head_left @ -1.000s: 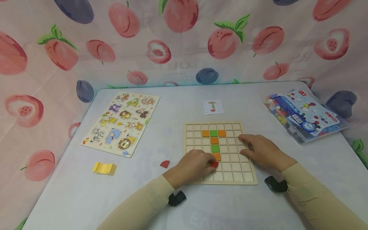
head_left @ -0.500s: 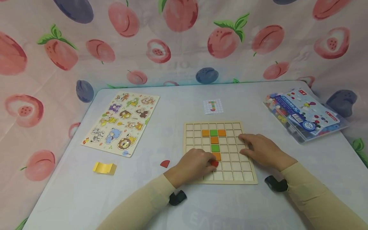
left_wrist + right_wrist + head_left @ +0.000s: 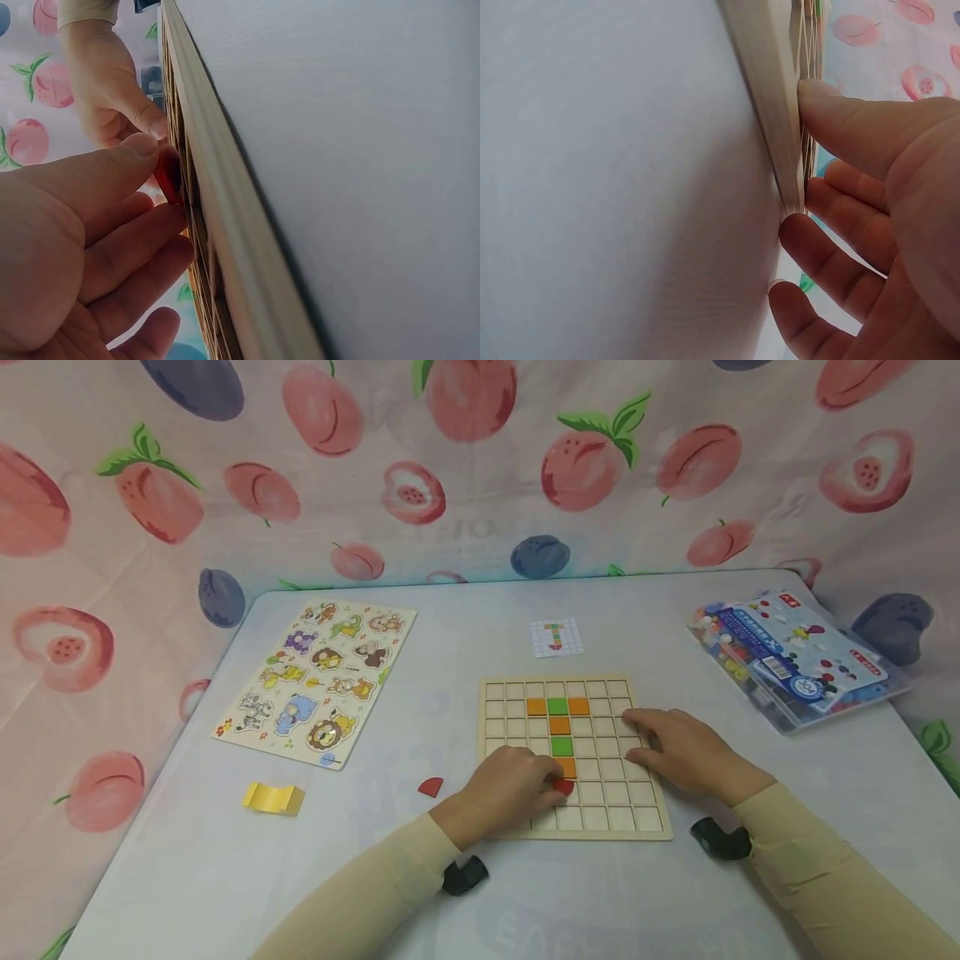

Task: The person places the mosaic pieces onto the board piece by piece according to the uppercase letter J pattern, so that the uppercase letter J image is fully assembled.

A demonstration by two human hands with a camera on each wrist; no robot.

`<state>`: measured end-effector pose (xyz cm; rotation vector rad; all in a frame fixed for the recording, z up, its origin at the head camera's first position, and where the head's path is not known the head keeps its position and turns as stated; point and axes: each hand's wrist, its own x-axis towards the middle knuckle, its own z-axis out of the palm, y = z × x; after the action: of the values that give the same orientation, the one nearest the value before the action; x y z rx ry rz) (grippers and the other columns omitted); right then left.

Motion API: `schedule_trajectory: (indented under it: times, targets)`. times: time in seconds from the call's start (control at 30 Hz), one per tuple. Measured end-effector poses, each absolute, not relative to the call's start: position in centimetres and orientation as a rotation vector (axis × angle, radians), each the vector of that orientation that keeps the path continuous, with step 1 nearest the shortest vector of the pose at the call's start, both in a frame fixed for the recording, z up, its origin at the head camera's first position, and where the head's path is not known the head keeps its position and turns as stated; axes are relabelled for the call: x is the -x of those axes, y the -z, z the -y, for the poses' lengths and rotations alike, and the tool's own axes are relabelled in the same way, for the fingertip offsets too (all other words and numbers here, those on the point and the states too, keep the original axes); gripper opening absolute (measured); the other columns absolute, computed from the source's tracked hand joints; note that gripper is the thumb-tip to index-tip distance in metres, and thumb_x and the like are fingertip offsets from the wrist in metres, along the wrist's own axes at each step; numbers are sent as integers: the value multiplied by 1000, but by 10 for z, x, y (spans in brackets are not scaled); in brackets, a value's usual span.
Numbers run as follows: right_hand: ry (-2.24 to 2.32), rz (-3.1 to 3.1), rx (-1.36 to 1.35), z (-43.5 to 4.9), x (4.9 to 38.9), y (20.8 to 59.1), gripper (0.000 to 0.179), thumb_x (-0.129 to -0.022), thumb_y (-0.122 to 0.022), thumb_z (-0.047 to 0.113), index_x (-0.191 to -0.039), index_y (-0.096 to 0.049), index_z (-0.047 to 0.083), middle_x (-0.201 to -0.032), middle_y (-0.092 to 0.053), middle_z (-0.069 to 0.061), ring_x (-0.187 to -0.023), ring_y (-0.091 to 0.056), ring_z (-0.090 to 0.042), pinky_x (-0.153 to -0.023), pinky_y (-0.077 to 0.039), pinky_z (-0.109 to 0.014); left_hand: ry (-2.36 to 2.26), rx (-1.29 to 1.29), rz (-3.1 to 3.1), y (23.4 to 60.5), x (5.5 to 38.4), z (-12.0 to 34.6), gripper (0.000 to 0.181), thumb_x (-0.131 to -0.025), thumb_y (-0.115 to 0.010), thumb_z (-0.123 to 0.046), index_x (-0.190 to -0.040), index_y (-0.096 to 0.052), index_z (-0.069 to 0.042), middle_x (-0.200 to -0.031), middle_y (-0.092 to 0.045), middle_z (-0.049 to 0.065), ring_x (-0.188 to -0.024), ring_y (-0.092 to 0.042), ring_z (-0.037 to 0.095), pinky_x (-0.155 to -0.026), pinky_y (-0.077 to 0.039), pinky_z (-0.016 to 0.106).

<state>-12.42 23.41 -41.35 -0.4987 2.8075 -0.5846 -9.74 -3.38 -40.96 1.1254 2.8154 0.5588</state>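
In the head view a wooden grid board [image 3: 611, 818] lies on the table. Orange and green square tiles, such as the green tile [image 3: 562, 746], form a T in its cells. My left hand [image 3: 510, 785] is over the board's lower middle, pinching a red quarter-circle piece [image 3: 564, 787] just below the lowest orange tile [image 3: 566, 767]. The left wrist view shows that red piece [image 3: 169, 174] between thumb and finger, close against the grid. My right hand [image 3: 686, 752] rests on the board's right edge; its thumb [image 3: 840, 116] touches the top, other fingers loosely bent beside the rim.
Another red quarter-circle piece [image 3: 431, 787] lies left of the board, with a yellow arched block [image 3: 273, 799] farther left. Behind the board is a small pattern card [image 3: 557, 638]. An animal puzzle board [image 3: 318, 685] lies at left, a clear plastic case [image 3: 798, 660] at right.
The red piece in my left fingers has turned and shifted slightly right, so more of it shows. My right hand stays at the board's edge.
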Motion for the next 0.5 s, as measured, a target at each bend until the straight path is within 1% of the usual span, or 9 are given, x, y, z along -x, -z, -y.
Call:
schedule_trajectory:
  times: [0.3,0.5]
  targets:
    - [579,-2808,488,-233,124,413,58,-94,-70,25,-142,-51,-3,-137,-56,-24,-121,-53,-42,-102,-40,-58,-521,-1110,-2842,411,97,32,25,-88,-79,-29,-105,-78,-11,-88,-74,-5,-74,-64,6,-69,-46,17]
    - [584,-2810,493,-233,124,414,58,-94,-70,24,-142,-51,-3,-139,-55,-25,-124,-51,-44,-103,-39,-58,-532,-1112,-2839,410,98,33,26,-88,-79,-29,-106,-78,-11,-90,-74,-4,-76,-64,7,-69,-46,18]
